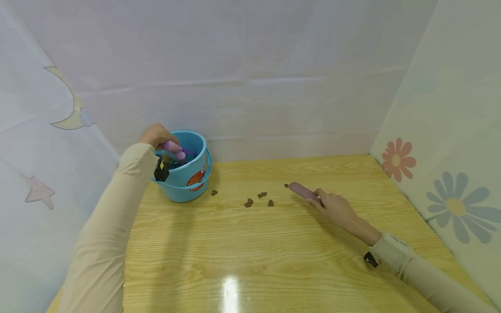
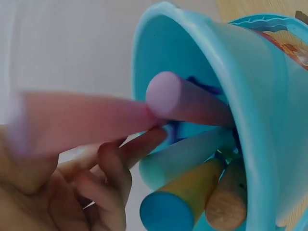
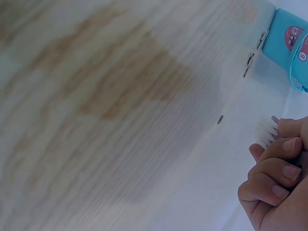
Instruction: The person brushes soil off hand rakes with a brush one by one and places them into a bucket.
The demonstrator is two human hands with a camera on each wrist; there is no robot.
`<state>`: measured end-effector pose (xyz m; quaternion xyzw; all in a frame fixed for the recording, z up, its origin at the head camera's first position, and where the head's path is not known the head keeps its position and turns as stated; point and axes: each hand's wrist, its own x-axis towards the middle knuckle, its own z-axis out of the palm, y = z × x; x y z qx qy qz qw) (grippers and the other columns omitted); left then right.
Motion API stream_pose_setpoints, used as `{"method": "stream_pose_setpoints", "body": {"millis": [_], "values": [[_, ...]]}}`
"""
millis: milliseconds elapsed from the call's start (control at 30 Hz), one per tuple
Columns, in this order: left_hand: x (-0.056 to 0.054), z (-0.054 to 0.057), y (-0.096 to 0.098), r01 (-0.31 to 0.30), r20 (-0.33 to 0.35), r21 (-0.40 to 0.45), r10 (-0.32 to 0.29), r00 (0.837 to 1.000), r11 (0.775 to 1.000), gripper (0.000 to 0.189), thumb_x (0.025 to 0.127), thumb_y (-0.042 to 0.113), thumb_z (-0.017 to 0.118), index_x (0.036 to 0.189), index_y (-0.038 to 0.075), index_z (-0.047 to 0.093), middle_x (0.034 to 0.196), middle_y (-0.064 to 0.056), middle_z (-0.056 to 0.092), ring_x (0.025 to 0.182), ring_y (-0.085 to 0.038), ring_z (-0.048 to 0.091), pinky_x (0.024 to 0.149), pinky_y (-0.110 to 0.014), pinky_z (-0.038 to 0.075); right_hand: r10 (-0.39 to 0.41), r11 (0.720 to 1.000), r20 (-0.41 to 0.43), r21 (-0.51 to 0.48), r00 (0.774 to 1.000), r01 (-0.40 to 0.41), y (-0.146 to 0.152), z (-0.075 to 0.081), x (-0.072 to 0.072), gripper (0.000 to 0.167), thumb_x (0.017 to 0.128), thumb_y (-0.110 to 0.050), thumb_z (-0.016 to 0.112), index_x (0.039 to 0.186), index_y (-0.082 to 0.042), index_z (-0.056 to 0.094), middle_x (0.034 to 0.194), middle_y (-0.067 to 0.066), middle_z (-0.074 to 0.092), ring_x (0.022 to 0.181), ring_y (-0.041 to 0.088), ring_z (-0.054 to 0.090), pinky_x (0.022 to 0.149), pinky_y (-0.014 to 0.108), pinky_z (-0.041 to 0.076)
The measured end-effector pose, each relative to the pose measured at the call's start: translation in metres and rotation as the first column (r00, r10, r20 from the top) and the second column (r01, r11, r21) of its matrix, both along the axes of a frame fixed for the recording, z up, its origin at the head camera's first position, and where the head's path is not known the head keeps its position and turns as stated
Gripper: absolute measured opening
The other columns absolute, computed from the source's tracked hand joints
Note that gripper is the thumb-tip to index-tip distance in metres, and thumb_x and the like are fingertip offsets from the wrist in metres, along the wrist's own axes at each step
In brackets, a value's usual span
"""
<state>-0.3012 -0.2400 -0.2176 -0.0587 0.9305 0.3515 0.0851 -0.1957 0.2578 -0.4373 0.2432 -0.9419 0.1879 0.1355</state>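
Note:
At the mouth of a blue bucket (image 1: 182,191), my left hand (image 1: 155,134) holds a pink tapered handle (image 2: 82,120) between thumb and fingers. The far end of that handle is hidden behind a second pink handle (image 2: 166,94) standing in the bucket. Beside it lean a mint handle (image 2: 180,159), a yellow one with a blue end (image 2: 192,187) and a brown one (image 2: 227,199). My right hand (image 1: 338,211) grips a mauve brush (image 1: 303,191) low over the table. Its pale bristles (image 3: 265,134) show past the fingers. A brown crumb (image 1: 286,185) lies just beyond the brush tip.
Several more brown crumbs (image 1: 248,203) are scattered on the wood-grain table (image 1: 242,243) between bucket and brush. The bucket's handle (image 1: 209,163) hangs down its side. A pale cloth wall (image 1: 274,108) stands behind, with patterned cloths (image 1: 450,143) at both sides.

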Motion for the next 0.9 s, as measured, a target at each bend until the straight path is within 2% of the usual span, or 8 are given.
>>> {"method": "stream_pose_setpoints", "body": {"millis": [67, 167, 333, 433, 667, 767, 900], "values": [[-0.003, -0.002, -0.001, -0.015, -0.038, -0.046, 0.013, 0.999, 0.999, 0.015, 0.080, 0.013, 0.076, 0.068, 0.005, 0.070, 0.057, 0.001, 0.063, 0.053, -0.010, 0.054, 0.056, -0.025, 0.044, -0.006, 1.000, 0.019, -0.001, 1.000, 0.006, 0.000, 0.000, -0.001, 0.034, 0.098, -0.022, 0.064, 0.108, 0.010, 0.060, 0.053, -0.005, 0.044, 0.041, 0.003, 0.034, 0.040, 0.020, 0.028], [-0.007, -0.005, -0.004, -0.019, -0.143, -0.100, 0.005, 0.990, 0.995, 0.018, 0.082, 0.014, 0.072, 0.074, -0.001, 0.074, 0.059, 0.000, 0.064, 0.045, -0.008, 0.045, 0.049, -0.024, 0.038, -0.014, 1.000, 0.039, -0.006, 0.999, 0.015, 0.001, -0.001, -0.002, 0.034, 0.099, -0.022, 0.063, 0.109, 0.010, 0.060, 0.054, -0.005, 0.044, 0.041, 0.004, 0.034, 0.040, 0.020, 0.028], [-0.006, -0.008, -0.008, 0.017, -0.213, -0.085, -0.034, 0.976, 0.996, 0.026, 0.087, 0.014, 0.066, 0.092, -0.011, 0.073, 0.070, -0.006, 0.071, 0.044, -0.008, 0.045, 0.052, -0.027, 0.039, -0.011, 1.000, 0.040, -0.002, 0.999, 0.011, 0.001, -0.001, -0.002, 0.034, 0.099, -0.022, 0.063, 0.109, 0.010, 0.060, 0.054, -0.005, 0.043, 0.041, 0.004, 0.034, 0.040, 0.020, 0.028], [-0.005, -0.009, -0.010, 0.020, -0.228, -0.066, -0.034, 0.973, 0.998, 0.028, 0.088, 0.015, 0.064, 0.096, -0.012, 0.072, 0.069, -0.005, 0.069, 0.045, -0.009, 0.046, 0.052, -0.027, 0.041, -0.003, 1.000, 0.041, -0.004, 0.999, 0.003, 0.000, -0.001, -0.002, 0.034, 0.099, -0.023, 0.062, 0.109, 0.010, 0.060, 0.054, -0.004, 0.044, 0.041, 0.004, 0.034, 0.040, 0.020, 0.028], [-0.001, -0.011, -0.008, 0.016, -0.249, -0.043, -0.026, 0.968, 0.999, 0.025, 0.090, 0.016, 0.059, 0.085, -0.005, 0.071, 0.060, 0.003, 0.060, 0.048, -0.009, 0.045, 0.051, -0.027, 0.041, -0.001, 1.000, 0.043, -0.003, 0.999, 0.001, -0.003, 0.002, -0.002, 0.033, 0.099, -0.022, 0.063, 0.109, 0.010, 0.060, 0.054, -0.005, 0.044, 0.042, 0.004, 0.034, 0.041, 0.020, 0.028], [0.002, -0.012, -0.005, 0.030, -0.270, -0.042, -0.040, 0.962, 0.999, 0.024, 0.090, 0.015, 0.057, 0.081, -0.002, 0.071, 0.059, 0.000, 0.059, 0.047, -0.010, 0.044, 0.050, -0.028, 0.039, -0.003, 1.000, 0.041, -0.005, 0.999, 0.003, -0.004, 0.004, -0.002, 0.032, 0.098, -0.021, 0.063, 0.108, 0.010, 0.060, 0.054, -0.004, 0.044, 0.042, 0.004, 0.034, 0.041, 0.020, 0.028], [0.006, -0.013, -0.004, 0.045, -0.290, -0.011, -0.046, 0.956, 0.999, 0.031, 0.089, 0.012, 0.052, 0.062, 0.006, 0.064, 0.061, -0.005, 0.061, 0.046, -0.011, 0.043, 0.046, -0.029, 0.036, 0.005, 1.000, 0.037, 0.000, 0.999, -0.005, -0.004, 0.005, -0.004, 0.032, 0.098, -0.021, 0.063, 0.108, 0.009, 0.060, 0.054, -0.004, 0.043, 0.042, 0.005, 0.034, 0.041, 0.020, 0.028]]}}
